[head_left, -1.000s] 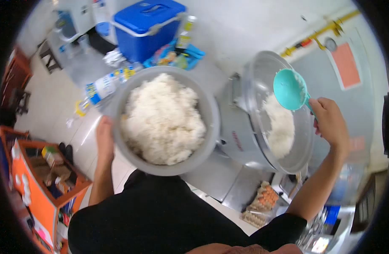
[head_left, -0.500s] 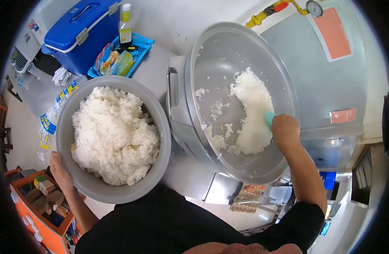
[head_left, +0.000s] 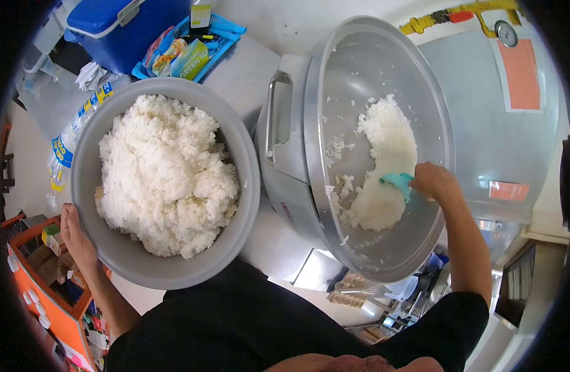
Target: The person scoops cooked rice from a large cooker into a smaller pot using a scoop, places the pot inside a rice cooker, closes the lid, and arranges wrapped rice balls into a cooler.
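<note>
My right hand (head_left: 435, 181) is closed around the handle of a teal rice scoop (head_left: 396, 181). The scoop's head touches a mound of cooked rice (head_left: 389, 141) lying in a large metal pot (head_left: 349, 68), which is tilted with its mouth facing me. Loose grains cling to the pot's inner wall. On the left, a round grey basin (head_left: 243, 155) holds a big heap of white rice (head_left: 164, 177). My left hand (head_left: 79, 237) grips the basin's outer side at the lower left, its fingertips showing by the rim.
Behind the basin stand a blue cooler box (head_left: 120, 37) and a blue plastic basket (head_left: 232, 36) with packets and a bottle. A plastic bag (head_left: 80, 133) lies left of the basin. An orange shelf unit (head_left: 40, 291) is at lower left, egg trays (head_left: 349, 291) below the pot.
The scoop has come into fuller view and sits at the lower part of the rice mound in the pot. My view has shifted a little; my left hand keeps its grip on the basin.
</note>
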Tool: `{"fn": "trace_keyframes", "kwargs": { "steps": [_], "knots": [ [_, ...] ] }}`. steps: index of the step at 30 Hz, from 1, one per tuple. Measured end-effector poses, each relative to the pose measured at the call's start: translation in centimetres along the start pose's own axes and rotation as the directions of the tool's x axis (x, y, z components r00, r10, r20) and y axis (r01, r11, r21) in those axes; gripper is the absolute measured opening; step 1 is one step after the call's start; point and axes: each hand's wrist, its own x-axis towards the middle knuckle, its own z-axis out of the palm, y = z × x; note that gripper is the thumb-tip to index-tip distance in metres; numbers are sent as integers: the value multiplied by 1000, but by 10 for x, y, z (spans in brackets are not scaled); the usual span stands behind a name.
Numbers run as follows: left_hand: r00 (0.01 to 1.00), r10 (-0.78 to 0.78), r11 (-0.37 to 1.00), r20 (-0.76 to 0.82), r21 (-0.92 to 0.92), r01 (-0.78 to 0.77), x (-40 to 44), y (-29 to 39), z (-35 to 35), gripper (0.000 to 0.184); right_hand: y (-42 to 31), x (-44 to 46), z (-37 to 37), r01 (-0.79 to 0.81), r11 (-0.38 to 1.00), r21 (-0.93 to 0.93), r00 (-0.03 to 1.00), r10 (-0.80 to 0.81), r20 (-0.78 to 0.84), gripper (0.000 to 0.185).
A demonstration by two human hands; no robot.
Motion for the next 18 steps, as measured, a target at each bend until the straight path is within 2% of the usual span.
{"fn": "trace_keyframes", "kwargs": {
  "steps": [2, 5, 11, 18],
  "knots": [
    [999, -27, 999, -29, -26, 26, -2, 6, 6, 27, 6, 11, 21, 36, 998, 45, 998, -38, 57, 35],
    [998, -42, 999, -54, -30, 41, -1, -3, 4, 27, -34, -9, 18, 60, 988, 141, 968, -93, 234, 39],
    [999, -42, 998, -26, -48, 40, 0, 1, 5, 26, -42, -9, 19, 223, 959, 174, 937, -260, 233, 45],
    [1000, 10, 999, -8, -31, -10, 0, -1, 4, 27, -67, 0, 14, 467, 835, 292, 856, -510, 90, 43]
  ]
}}
